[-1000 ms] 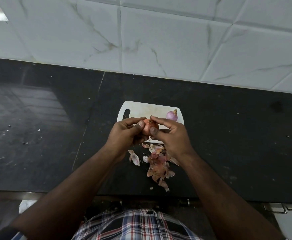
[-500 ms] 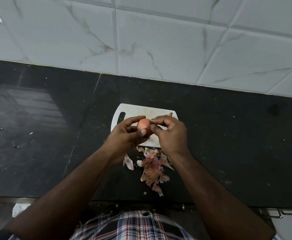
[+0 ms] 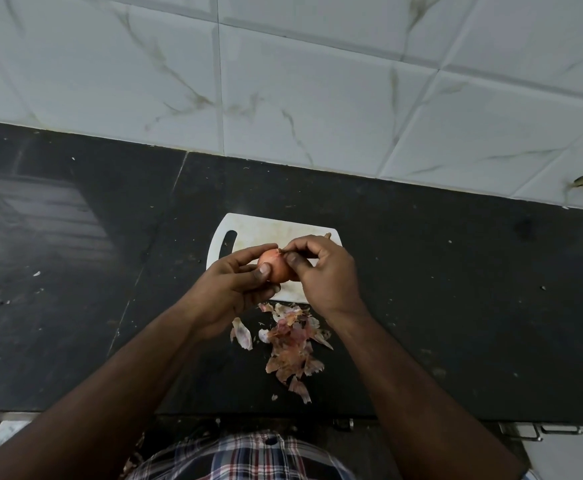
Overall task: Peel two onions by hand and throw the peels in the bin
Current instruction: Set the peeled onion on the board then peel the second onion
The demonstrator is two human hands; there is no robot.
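- Onion [image 3: 273,268], small, round and orange-pink with a smooth papery skin, held in the air just above the near edge of a cutting board.
- Left hand [image 3: 229,292] cradles it, fingers curled behind and thumb pressed on its front.
- Right hand [image 3: 324,271] pinches a thin strip of dry skin at the onion's top between thumb and bent fingers.
- Cutting board [image 3: 265,233], white plastic, rounded corners, slotted handle at its left, lightly stained.
- Peels [image 3: 291,348], a loose heap of crinkled pink-brown flakes, lie on the worktop just in front of the board, between the forearms.
- Worktop [image 3: 456,306] is dark polished stone, speckled with crumbs.
- Wall [image 3: 317,81] behind has large glossy white tiles with marble veining.
- Checked shirt [image 3: 248,459] shows at the bottom edge.
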